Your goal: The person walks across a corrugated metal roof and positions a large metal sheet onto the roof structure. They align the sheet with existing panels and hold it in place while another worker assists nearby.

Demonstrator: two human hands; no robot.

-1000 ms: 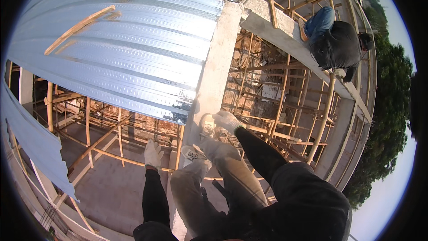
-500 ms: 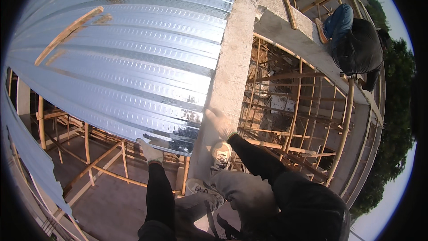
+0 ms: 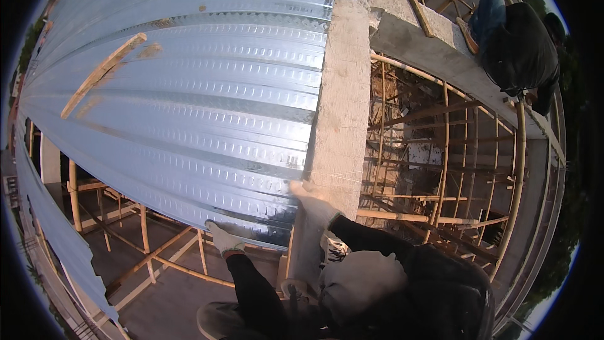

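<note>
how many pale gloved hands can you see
2: the left hand at the near edge of the corrugated metal decking; the right hand where that decking meets the concrete beam. Hands of the co-worker, upper right, are hard to make out; some may be hidden.

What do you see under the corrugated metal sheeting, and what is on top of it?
On the metal sheeting lies a wooden strip. Beyond the sheeting's near edge, wooden poles show lower down; whatever is farther underneath is covered.
</note>
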